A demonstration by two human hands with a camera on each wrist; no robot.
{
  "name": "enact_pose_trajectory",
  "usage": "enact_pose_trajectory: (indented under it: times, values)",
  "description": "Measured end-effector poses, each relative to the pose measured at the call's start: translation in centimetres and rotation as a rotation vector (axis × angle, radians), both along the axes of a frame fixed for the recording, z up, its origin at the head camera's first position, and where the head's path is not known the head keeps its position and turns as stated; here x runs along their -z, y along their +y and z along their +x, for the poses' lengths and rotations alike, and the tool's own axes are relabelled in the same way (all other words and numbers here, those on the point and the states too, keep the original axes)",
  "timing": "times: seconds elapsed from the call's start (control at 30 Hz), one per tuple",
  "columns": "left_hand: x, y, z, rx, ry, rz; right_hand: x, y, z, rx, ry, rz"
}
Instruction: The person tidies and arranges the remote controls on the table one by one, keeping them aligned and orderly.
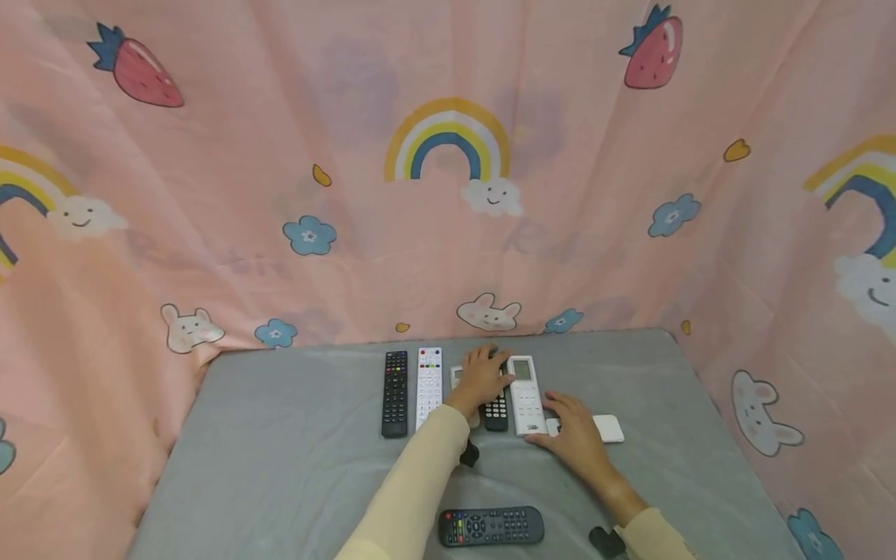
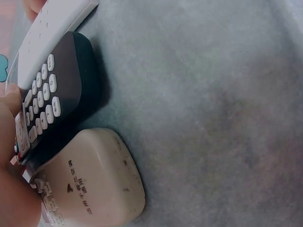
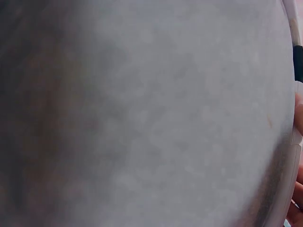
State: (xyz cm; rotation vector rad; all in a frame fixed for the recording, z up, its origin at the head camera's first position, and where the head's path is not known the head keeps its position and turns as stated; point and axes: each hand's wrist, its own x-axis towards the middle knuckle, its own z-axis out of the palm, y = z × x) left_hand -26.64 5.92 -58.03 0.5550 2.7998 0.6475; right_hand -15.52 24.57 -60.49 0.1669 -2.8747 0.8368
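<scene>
My left hand [image 1: 481, 381] reaches over a small black remote control [image 1: 496, 416] with pale number keys, its thumb at the side facing a white remote control [image 1: 526, 398]. The fingers lie around the black remote's far end. Close under this hand is a cream remote control [image 2: 99, 179], mostly covered in the head view. With its thumb at the near end of the white remote and fingers along the right side, my right hand [image 1: 577, 437] holds that remote's corner. A flat white object [image 1: 607, 428] lies partly beneath the right hand.
To the left stand a long black remote [image 1: 395, 393] and a white remote with coloured keys [image 1: 429, 381], side by side. Another black remote [image 1: 491, 526] lies crosswise nearer me. A pink patterned curtain [image 1: 245, 194] borders the grey cloth surface [image 1: 280, 467].
</scene>
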Motion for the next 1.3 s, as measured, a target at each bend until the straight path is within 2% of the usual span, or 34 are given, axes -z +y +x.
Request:
enact_pose_trajectory:
  times: [0.33,0.6,0.87,0.93,1.03,1.17,1.3]
  values:
    - [-0.6,-0.2,-0.1,0.000,0.007,-0.042,-0.5,-0.2,0.1,-0.017,0.000,0.031]
    - [-1.3,-0.3,0.5,0.006,0.032,-0.081,-0.5,-0.4,0.1,-0.018,-0.016,0.056]
    - [-0.2,-0.2,0.2,-0.017,0.065,-0.123,-0.6,-0.8,0.1,-0.023,-0.035,0.064]
    - [0.1,-0.3,0.2,-0.018,0.082,-0.103,-0.7,-0.8,0.1,-0.026,-0.040,0.064]
    - [-0.4,-0.5,0.4,0.006,0.088,-0.050,-1.2,-0.4,0.2,-0.035,-0.036,0.055]
    - [-1.9,-1.2,1.4,0.061,0.130,0.022,-2.5,0.4,0.5,-0.052,0.007,0.019]
    - [-3.4,-2.7,3.1,0.118,0.177,0.133,-3.6,0.8,1.6,-0.075,0.076,-0.012]
